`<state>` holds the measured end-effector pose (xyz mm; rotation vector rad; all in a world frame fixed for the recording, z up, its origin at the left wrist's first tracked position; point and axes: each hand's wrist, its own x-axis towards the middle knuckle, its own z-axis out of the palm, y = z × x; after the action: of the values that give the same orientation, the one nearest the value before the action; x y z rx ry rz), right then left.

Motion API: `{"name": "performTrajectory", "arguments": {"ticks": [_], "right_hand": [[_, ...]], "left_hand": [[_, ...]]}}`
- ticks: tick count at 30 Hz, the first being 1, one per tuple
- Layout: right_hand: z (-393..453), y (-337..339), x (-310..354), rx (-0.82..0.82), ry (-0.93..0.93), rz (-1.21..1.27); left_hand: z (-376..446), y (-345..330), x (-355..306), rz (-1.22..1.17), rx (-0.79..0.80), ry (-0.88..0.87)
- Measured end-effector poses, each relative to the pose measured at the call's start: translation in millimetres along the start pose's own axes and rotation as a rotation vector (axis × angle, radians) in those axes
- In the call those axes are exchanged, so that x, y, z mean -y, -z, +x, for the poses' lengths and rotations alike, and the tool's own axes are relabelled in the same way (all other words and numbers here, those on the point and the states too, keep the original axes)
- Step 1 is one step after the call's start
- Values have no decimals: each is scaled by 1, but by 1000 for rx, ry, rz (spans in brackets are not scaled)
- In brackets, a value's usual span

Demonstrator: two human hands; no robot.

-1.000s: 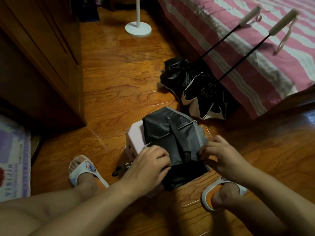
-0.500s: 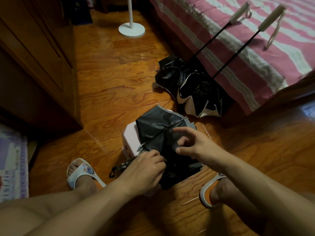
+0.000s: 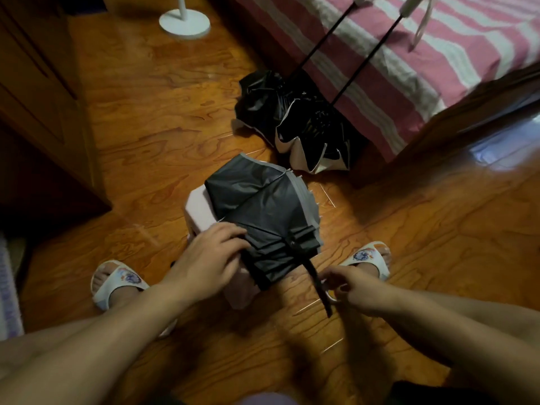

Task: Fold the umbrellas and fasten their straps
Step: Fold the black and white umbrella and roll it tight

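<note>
Three umbrellas are in my view: a dark grey umbrella lies collapsed across a small pale stool between my feet, and two black umbrellas sit bunched on the wooden floor beyond it, their long shafts leaning up against the striped bed. My left hand rests on the near left side of the grey canopy, fingers curled over the gathered cloth and pressing it down against the stool. My right hand is low on the right, near my right sandal, pinching the umbrella's black strap between thumb and fingers; the strap runs taut from a stud on the canopy down and past my fingertips, its free end hanging toward the floor. The strap is not fastened round the canopy. A grey border runs along the far edge of the cloth, with rib tips poking out. My left sandal sits to the left, and a white round stand base is at the top of the room.
</note>
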<state>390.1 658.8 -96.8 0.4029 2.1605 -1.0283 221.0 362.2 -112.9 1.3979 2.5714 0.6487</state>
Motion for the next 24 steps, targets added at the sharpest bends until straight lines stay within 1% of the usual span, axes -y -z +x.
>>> {"name": "performTrajectory", "arguments": {"ticks": [1, 2, 3, 5, 6, 7, 8, 10, 12, 15, 19, 22, 24], "right_hand": [[6, -4, 1, -47, -10, 17], [14, -8, 4, -141, 4, 40], [21, -12, 12, -270, 42, 71], [36, -19, 30, -549, 112, 130], [44, -21, 39, -632, 115, 145], [53, -23, 45, -670, 92, 158], [62, -24, 50, -668, 46, 169], [75, -28, 55, -603, -70, 238], [80, -31, 56, -537, -105, 359], [69, -28, 59, -464, -30, 520], [52, -17, 63, -450, 61, 686], [49, -14, 65, -398, 52, 829], [51, -13, 68, -368, 56, 849]], "left_hand": [[-1, 1, 3, -8, -52, 86], [-2, 3, 5, -8, -84, 184], [-3, 5, 8, -6, -91, 285], [-8, 6, 14, -8, -33, 479], [-12, 7, 16, -14, 5, 547], [-16, 6, 18, -20, 42, 584], [-21, 5, 20, -21, 74, 596], [-29, 3, 21, -15, 122, 593], [-35, 0, 24, -28, 139, 571], [-35, -1, 28, -73, 128, 553], [-32, 0, 33, -94, 119, 510], [-27, 1, 32, -195, 108, 578], [-24, 4, 34, -321, 115, 645]]}}
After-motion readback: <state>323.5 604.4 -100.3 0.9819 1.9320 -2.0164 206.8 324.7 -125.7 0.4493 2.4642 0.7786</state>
